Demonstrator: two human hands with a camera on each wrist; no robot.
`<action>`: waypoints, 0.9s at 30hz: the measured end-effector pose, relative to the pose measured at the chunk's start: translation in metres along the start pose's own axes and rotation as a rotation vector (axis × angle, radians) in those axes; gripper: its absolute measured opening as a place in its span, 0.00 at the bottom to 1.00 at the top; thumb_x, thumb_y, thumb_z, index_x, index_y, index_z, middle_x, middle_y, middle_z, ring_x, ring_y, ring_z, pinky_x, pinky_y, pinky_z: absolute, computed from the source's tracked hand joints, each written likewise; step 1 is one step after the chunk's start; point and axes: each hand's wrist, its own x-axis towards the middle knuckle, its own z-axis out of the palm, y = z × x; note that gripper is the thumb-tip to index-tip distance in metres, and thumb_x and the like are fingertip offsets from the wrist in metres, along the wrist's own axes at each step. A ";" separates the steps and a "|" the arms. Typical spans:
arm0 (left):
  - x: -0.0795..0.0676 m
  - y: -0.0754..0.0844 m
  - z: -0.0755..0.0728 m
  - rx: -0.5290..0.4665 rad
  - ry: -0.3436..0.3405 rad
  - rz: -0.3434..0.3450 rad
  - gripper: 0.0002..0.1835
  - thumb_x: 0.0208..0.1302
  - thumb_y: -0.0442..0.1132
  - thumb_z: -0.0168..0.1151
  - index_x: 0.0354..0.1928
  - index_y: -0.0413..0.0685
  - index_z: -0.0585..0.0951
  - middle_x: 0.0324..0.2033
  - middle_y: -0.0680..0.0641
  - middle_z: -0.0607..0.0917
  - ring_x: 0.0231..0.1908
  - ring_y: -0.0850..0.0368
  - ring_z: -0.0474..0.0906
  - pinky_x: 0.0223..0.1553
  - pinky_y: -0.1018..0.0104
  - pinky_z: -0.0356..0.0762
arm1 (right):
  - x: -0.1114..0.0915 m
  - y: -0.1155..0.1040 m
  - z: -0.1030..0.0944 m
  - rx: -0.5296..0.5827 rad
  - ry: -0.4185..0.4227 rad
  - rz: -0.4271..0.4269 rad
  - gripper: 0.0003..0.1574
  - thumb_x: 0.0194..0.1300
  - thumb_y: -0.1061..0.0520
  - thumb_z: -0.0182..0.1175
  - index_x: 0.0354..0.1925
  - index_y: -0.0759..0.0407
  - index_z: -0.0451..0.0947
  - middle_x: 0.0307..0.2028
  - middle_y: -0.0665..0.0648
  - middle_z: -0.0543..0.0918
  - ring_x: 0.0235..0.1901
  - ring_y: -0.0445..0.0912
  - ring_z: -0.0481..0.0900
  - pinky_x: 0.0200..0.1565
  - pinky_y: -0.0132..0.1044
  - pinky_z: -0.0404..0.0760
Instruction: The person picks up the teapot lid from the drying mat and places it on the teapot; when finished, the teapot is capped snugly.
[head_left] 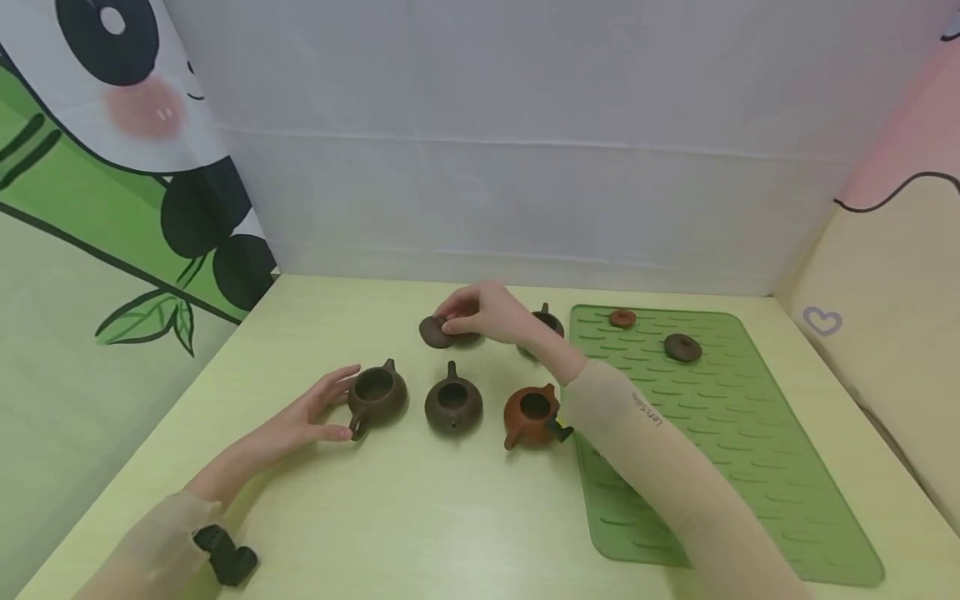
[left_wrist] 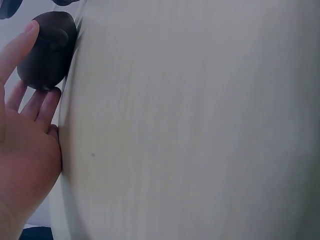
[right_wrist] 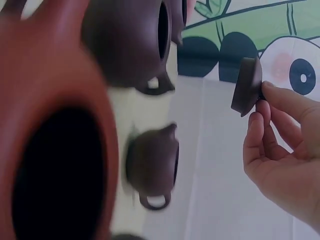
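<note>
In the head view my right hand (head_left: 487, 312) pinches a dark brown teapot lid (head_left: 433, 332) by its knob, held up on edge. The right wrist view shows the lid (right_wrist: 246, 87) between thumb and fingertips, apart from the pots. A lidless dark teapot (head_left: 468, 339) is mostly hidden behind this hand. My left hand (head_left: 311, 417) lies beside the leftmost dark teapot (head_left: 378, 393), fingers extended along its left side and thumb by its handle. Seen from the left wrist, thumb and fingertips are right at that pot (left_wrist: 47, 60).
Another open dark teapot (head_left: 452, 404) and a reddish-brown teapot (head_left: 525, 417) stand in the front row. A dark teapot (head_left: 550, 322) is partly behind my right wrist. The green mat (head_left: 750, 500) bears a small reddish lid (head_left: 622, 318) and a dark lid (head_left: 682, 347).
</note>
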 end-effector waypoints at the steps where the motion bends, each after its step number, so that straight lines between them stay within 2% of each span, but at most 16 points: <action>1: 0.000 0.000 0.000 -0.015 0.000 0.006 0.46 0.63 0.38 0.67 0.78 0.53 0.51 0.77 0.41 0.56 0.74 0.47 0.58 0.68 0.64 0.62 | 0.004 -0.002 0.007 0.022 -0.004 -0.005 0.12 0.64 0.55 0.67 0.47 0.52 0.86 0.42 0.52 0.89 0.41 0.41 0.83 0.46 0.31 0.79; 4: -0.001 -0.001 -0.001 -0.037 -0.003 0.023 0.44 0.63 0.37 0.67 0.76 0.53 0.53 0.76 0.41 0.57 0.70 0.68 0.61 0.63 0.80 0.63 | 0.012 -0.006 0.027 0.058 -0.015 -0.017 0.12 0.64 0.56 0.67 0.47 0.51 0.86 0.41 0.52 0.89 0.40 0.40 0.83 0.44 0.30 0.79; 6: -0.002 -0.001 -0.001 -0.055 -0.008 0.028 0.43 0.64 0.37 0.66 0.76 0.54 0.54 0.76 0.42 0.57 0.66 0.79 0.61 0.61 0.84 0.62 | 0.016 -0.008 0.039 0.060 -0.020 -0.030 0.12 0.64 0.56 0.67 0.47 0.51 0.86 0.41 0.51 0.89 0.39 0.40 0.83 0.41 0.29 0.79; 9: -0.002 0.000 -0.002 -0.048 -0.011 0.019 0.43 0.64 0.37 0.66 0.76 0.56 0.54 0.76 0.44 0.57 0.65 0.83 0.61 0.62 0.82 0.62 | 0.020 -0.010 0.055 0.047 -0.011 -0.048 0.13 0.64 0.55 0.68 0.47 0.51 0.86 0.41 0.50 0.89 0.39 0.38 0.83 0.39 0.27 0.78; 11: -0.002 0.000 -0.002 -0.027 -0.008 0.007 0.43 0.64 0.38 0.66 0.76 0.57 0.54 0.76 0.44 0.58 0.67 0.76 0.62 0.63 0.77 0.63 | 0.022 -0.011 0.065 0.049 0.002 -0.052 0.13 0.63 0.54 0.68 0.47 0.50 0.87 0.41 0.50 0.90 0.38 0.37 0.82 0.37 0.27 0.77; 16: -0.003 0.002 -0.002 -0.008 -0.006 -0.016 0.43 0.65 0.39 0.65 0.77 0.56 0.53 0.77 0.44 0.56 0.74 0.44 0.56 0.69 0.55 0.62 | 0.025 -0.015 0.084 0.125 0.030 -0.040 0.12 0.62 0.54 0.69 0.46 0.48 0.88 0.38 0.47 0.90 0.36 0.35 0.81 0.37 0.26 0.77; 18: -0.003 0.003 -0.002 -0.019 -0.008 -0.022 0.43 0.65 0.38 0.65 0.77 0.56 0.52 0.77 0.43 0.54 0.74 0.38 0.53 0.70 0.47 0.60 | 0.025 -0.015 0.090 0.169 0.033 -0.036 0.12 0.62 0.54 0.69 0.46 0.47 0.88 0.38 0.46 0.90 0.36 0.35 0.81 0.38 0.26 0.77; 22: -0.004 0.003 -0.001 -0.051 -0.012 -0.023 0.43 0.66 0.38 0.64 0.77 0.56 0.52 0.77 0.42 0.54 0.74 0.36 0.52 0.70 0.32 0.53 | 0.025 -0.015 0.100 0.242 0.032 -0.014 0.11 0.62 0.53 0.69 0.45 0.46 0.88 0.38 0.45 0.89 0.35 0.36 0.81 0.39 0.27 0.78; 27: -0.003 0.002 -0.001 -0.063 -0.014 -0.016 0.43 0.66 0.38 0.64 0.77 0.58 0.53 0.77 0.44 0.54 0.74 0.37 0.53 0.69 0.29 0.51 | 0.023 -0.016 0.105 0.249 0.043 0.009 0.11 0.62 0.54 0.69 0.44 0.46 0.88 0.39 0.45 0.90 0.34 0.36 0.81 0.38 0.27 0.78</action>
